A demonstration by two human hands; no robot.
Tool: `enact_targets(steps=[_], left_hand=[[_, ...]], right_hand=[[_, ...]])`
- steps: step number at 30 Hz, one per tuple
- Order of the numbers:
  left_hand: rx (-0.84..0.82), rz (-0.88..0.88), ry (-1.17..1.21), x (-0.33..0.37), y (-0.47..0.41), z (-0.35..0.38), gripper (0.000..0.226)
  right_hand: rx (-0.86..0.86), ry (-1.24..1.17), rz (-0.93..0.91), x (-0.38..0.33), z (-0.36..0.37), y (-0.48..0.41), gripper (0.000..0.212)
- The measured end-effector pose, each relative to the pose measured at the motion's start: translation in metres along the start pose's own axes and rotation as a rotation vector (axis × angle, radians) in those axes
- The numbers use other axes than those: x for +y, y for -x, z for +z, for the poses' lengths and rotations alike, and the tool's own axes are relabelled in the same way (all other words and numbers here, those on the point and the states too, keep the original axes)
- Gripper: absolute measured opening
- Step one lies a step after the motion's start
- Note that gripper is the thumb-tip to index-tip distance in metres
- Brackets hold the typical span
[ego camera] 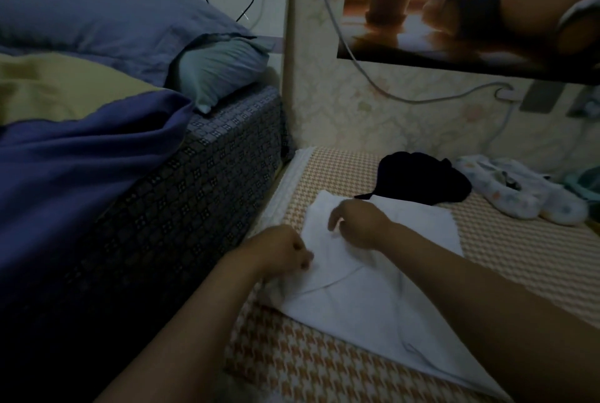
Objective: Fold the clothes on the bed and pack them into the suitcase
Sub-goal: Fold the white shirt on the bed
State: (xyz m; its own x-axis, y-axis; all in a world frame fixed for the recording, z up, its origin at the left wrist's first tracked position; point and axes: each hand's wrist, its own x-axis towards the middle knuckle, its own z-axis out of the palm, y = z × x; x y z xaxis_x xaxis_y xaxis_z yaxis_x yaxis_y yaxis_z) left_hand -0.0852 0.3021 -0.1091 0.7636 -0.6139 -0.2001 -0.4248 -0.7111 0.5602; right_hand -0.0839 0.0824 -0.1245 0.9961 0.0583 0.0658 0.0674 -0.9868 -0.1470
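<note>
On the left a purple blanket (81, 159) lies over the higher bed (201, 175), with a grey-blue pillow (220, 71) at its corner. Just beside it, on the lower bed (519, 256) with the orange checked cover, the left hand (282, 251) pinches with curled fingers the left edge of the partly folded white garment (373, 298), and the right hand (357, 224) rests on its upper part, fingers bent down; I cannot tell if it grips the cloth. Behind lies a black garment (422, 180), touching the white one, and further right two pale flowered pieces (519, 194)

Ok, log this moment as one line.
folding | left hand: pinches white garment | right hand: on it, grip unclear | black garment: behind, bunched | suitcase: unseen
</note>
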Motion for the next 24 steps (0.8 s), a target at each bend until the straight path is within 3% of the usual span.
enact_targets(steps=[2, 3, 6, 10, 13, 15, 20, 22, 24], left_hand=[[0.274, 0.015, 0.023, -0.002, -0.009, 0.006, 0.020], [0.283, 0.009, -0.010, -0.004, -0.011, 0.010, 0.013], [0.124, -0.085, -0.156, -0.017, -0.010, 0.024, 0.017], [0.166, -0.124, -0.084, -0.025, -0.011, 0.020, 0.032], [0.072, -0.167, -0.058, -0.024, -0.013, 0.017, 0.035], [0.025, -0.180, -0.046, -0.023, -0.013, 0.016, 0.035], [-0.036, -0.154, -0.143, -0.008, -0.016, 0.006, 0.022], [-0.044, -0.109, -0.139, 0.010, -0.016, 0.000, 0.021], [-0.048, -0.050, -0.114, 0.033, -0.015, -0.001, 0.023]], right_hand=[[0.073, -0.037, -0.070, -0.012, 0.014, -0.004, 0.030], [0.029, -0.013, -0.110, -0.017, 0.023, -0.005, 0.030], [-0.085, 0.038, -0.127, -0.025, 0.043, -0.010, 0.032], [-0.004, 0.068, -0.160, -0.023, 0.046, -0.039, 0.039], [-0.094, 0.126, -0.209, -0.029, 0.044, -0.055, 0.052], [-0.210, 0.201, -0.211, -0.035, 0.040, -0.058, 0.043], [-0.207, 0.323, -0.095, -0.028, 0.010, -0.043, 0.031], [-0.159, 0.237, -0.063, -0.005, -0.001, -0.030, 0.035], [-0.115, 0.034, -0.043, 0.018, -0.012, -0.013, 0.058]])
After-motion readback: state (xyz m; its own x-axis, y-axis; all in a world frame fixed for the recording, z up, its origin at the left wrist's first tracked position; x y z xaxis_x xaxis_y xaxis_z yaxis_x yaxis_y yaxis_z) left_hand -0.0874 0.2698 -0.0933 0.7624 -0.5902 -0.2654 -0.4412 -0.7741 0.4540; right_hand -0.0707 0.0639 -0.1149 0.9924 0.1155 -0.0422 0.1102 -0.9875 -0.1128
